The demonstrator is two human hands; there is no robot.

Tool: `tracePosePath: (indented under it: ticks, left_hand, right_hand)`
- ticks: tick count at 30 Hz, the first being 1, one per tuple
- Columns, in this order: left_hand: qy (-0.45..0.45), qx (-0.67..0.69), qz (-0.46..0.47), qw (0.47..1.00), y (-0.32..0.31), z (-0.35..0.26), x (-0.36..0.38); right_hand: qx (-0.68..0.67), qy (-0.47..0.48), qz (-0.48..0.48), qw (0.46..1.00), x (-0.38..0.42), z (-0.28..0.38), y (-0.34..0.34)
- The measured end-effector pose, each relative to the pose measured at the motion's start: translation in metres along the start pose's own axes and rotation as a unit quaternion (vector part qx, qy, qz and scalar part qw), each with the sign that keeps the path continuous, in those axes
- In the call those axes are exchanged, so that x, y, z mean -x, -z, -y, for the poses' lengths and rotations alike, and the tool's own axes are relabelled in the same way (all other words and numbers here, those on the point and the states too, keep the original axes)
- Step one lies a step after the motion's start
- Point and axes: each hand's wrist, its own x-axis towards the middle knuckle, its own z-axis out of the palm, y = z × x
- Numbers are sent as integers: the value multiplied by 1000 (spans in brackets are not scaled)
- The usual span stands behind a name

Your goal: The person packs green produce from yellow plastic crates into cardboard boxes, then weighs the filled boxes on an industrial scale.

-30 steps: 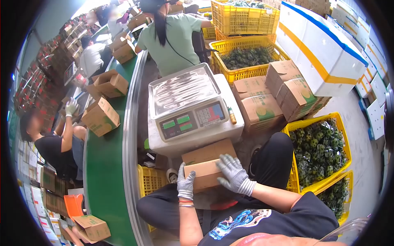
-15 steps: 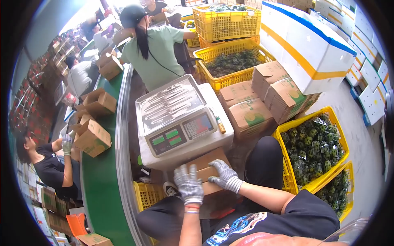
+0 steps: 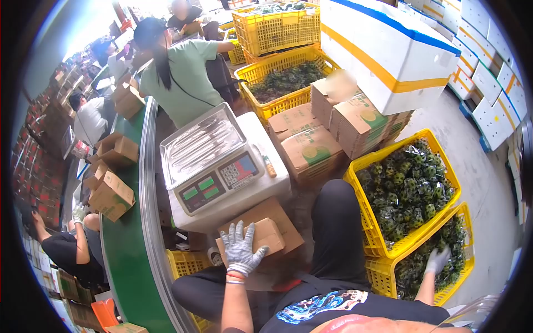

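My left hand (image 3: 242,247), in a striped grey glove, lies with spread fingers on the left part of a brown cardboard box (image 3: 268,237) in front of my lap. My right hand (image 3: 438,260), gloved too, reaches into the lower yellow crate (image 3: 467,261) at the right, among dark green plastic-wrapped produce (image 3: 413,272); its fingertips are partly hidden there. A fuller yellow crate (image 3: 355,178) of the same produce stands just above it. Beyond the box, a digital scale (image 3: 214,191) with a metal tray rests on a white stand (image 3: 277,186).
A green conveyor (image 3: 125,250) with open cartons (image 3: 111,195) runs along the left. Co-workers (image 3: 186,77) sit at the far side and left. Flat cartons (image 3: 311,147), a large white foam box (image 3: 383,61) and another produce crate (image 3: 261,111) stand ahead.
My right hand has left the cardboard box and moved right into the lower crate. My left hand remains on the box, whose flap now lies spread. The camera view has shifted rightward.
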Motion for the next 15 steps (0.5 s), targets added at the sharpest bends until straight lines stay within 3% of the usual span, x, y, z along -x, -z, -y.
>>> tracePosePath:
  ticks: [1,2,3,4,5,6,7,9,11,12,13,15]
  left_hand:
    - [-1,6,16,1000,7,-5,0]
    - [-10,-19,31,999,7,-5,-4]
    - [-15,-47,37,998,10,-8,-4]
    - [1,-47,76,996,20,-14,-12]
    - [17,-48,117,992,28,-17,-15]
    - [18,-55,86,995,23,-16,-15]
    - [48,-29,95,994,32,-20,-18]
    - [42,45,-27,998,57,-24,-12]
    - [35,182,-135,973,97,-35,-17]
    - [42,389,-166,905,119,-48,-22]
    - [51,577,-187,794,135,-59,-29]
    - [12,730,-176,661,144,-59,-40]
  right_hand:
    - [18,-115,65,991,29,-21,-2]
    - [91,-192,114,970,53,-109,-71]
    - [-35,-175,126,976,85,-176,-130]
    - [-86,-256,286,919,103,-152,-123]
    - [-129,-198,357,904,116,-157,-143]
    - [-209,-298,421,831,122,-113,-122]
    - [-151,-292,458,826,121,-93,-131]
    - [-3,-271,485,832,112,-61,-121]
    - [3,-260,508,821,106,-20,-79]
    - [9,-251,518,818,101,-13,-69]
    - [17,-244,513,823,103,-16,-72]
    - [36,-227,500,835,106,-19,-78]
